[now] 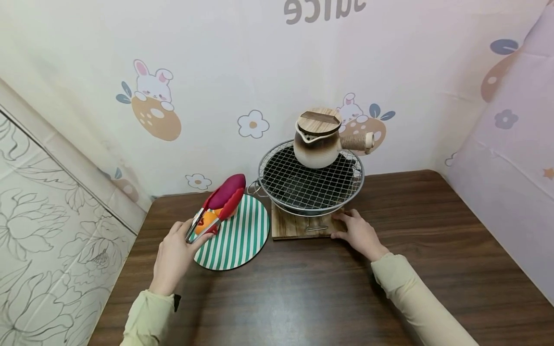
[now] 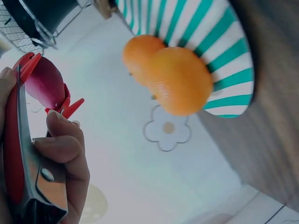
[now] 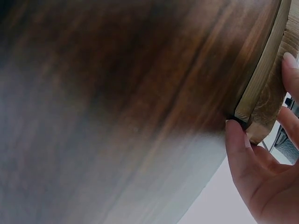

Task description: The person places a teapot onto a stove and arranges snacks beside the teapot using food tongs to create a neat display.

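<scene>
Bare table (image 1: 303, 288) lies open in front. The wire grill (image 1: 310, 179) with its pot (image 1: 318, 142) blocks the middle, striped plate (image 1: 242, 235) just beside it.

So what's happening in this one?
A person's left hand grips red tongs clamped on a purple sweet potato, held above a striped plate with two oranges. The right hand rests on the wooden board under a wire grill carrying a lidded pot.
</scene>
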A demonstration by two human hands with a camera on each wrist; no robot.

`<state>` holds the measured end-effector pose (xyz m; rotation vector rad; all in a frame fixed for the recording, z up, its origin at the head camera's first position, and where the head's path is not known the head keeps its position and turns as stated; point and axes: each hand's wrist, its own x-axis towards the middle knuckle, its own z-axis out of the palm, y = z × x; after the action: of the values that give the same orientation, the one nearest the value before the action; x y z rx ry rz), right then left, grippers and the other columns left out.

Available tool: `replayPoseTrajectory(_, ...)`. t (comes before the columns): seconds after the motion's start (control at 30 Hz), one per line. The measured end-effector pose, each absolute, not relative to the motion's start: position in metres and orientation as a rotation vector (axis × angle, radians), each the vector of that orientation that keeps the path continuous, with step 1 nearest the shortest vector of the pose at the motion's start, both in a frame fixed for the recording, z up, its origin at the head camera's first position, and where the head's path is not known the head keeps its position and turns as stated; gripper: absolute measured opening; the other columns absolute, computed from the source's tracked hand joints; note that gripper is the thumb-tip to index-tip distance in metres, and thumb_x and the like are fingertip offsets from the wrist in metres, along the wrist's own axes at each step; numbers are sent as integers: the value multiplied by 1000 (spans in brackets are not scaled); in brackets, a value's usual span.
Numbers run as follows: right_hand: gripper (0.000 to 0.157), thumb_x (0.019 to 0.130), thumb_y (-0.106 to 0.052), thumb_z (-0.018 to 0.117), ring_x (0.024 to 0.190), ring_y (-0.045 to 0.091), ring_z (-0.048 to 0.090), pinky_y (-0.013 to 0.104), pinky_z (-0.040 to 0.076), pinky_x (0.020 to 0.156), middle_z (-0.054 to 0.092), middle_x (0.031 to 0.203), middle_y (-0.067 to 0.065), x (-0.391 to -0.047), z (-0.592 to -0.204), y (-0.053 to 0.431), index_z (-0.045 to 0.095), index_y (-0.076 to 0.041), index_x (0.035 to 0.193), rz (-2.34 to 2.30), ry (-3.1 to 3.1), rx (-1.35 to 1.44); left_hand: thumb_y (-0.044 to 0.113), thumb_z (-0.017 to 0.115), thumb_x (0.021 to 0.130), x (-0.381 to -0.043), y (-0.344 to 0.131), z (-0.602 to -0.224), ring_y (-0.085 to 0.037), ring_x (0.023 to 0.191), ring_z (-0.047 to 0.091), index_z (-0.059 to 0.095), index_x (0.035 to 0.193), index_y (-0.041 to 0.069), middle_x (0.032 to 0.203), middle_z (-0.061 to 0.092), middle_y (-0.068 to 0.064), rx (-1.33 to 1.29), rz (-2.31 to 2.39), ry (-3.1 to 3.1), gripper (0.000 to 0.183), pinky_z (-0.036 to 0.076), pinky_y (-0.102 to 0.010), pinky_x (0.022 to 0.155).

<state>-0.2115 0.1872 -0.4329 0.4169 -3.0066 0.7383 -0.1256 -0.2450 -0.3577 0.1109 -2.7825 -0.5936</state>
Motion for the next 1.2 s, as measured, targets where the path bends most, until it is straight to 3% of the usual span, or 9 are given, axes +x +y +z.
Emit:
replayPoseTrajectory(0.23, 56, 80, -33, 76, 91, 40, 62, 53, 51, 64, 51, 120, 26, -213, -435, 188, 61, -9, 128, 749, -2997, 420, 51, 70, 83, -133, -233, -341, -24, 74, 58, 58, 128, 6, 104, 58, -10, 79, -614, -2786, 65, 49, -36, 64)
replayPoseTrajectory(0.5, 56, 80, -34, 76, 88, 38, 62, 52, 50, 62, 52, 117, 24, -212, -435, 188, 61, -9, 128, 740, -2993, 408, 51, 71, 82, -144, -218, -327, -26, 73, 60, 59, 128, 7, 103, 59, -9, 17, -604, -2743, 65, 55, -41, 66)
replayPoseTrajectory(0.73, 57, 80, -34, 76, 81, 32, 59, 47, 48, 58, 52, 111, 21, -212, -436, 188, 61, -10, 129, 752, -2997, 417, 52, 71, 81, -154, -204, -316, -23, 67, 57, 59, 130, 9, 107, 60, -8, -38, -604, -2726, 66, 49, -34, 58)
replayPoseTrajectory(0.9, 57, 80, -34, 76, 85, 35, 61, 48, 49, 59, 52, 114, 22, -211, -437, 187, 60, -11, 129, 755, -2997, 407, 51, 72, 81, -162, -194, -309, -24, 68, 58, 60, 126, 8, 109, 60, -9, -81, -575, -2724, 63, 53, -39, 62)
replayPoseTrajectory(1.2, 57, 80, -34, 76, 89, 40, 62, 52, 50, 62, 53, 117, 24, -211, -438, 187, 61, -11, 129, 745, -2981, 402, 56, 69, 82, -174, -180, -299, -25, 64, 57, 61, 124, 10, 99, 59, -9, -119, -498, -2750, 63, 51, -38, 57)
